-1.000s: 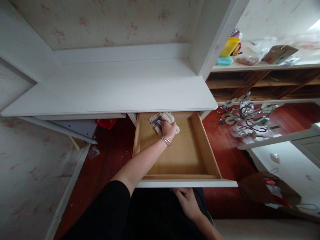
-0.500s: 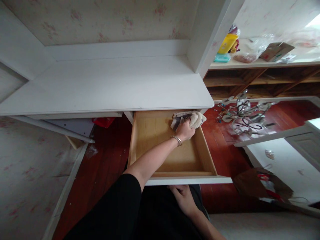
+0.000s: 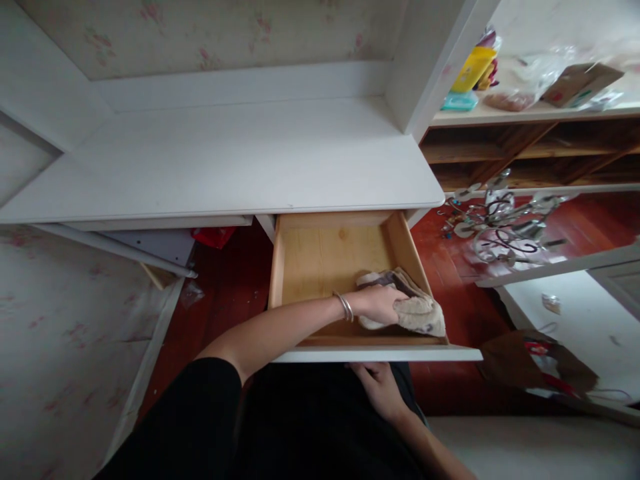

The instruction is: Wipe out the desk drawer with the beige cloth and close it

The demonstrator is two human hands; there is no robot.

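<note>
My left hand, with bangles at its wrist, is closed on a beige and grey cloth. It presses the cloth into the front right corner of a pulled-out wooden drawer, near the right side wall and the white front panel. My right hand is just below that front panel, against the dark clothing. Its fingers are curled in at the panel's lower edge. The fingertips are hidden, so I cannot see what they grip.
Above the drawer is a white desk top. A chandelier lies on the red wooden floor to the right, near a brown paper bag. Behind stands a low shelf unit with bags and a carton on top.
My left hand has brought the cloth from the drawer's back right corner toward me, along the right side to the front corner. My right hand stays at the front panel. The view has shifted slightly.
</note>
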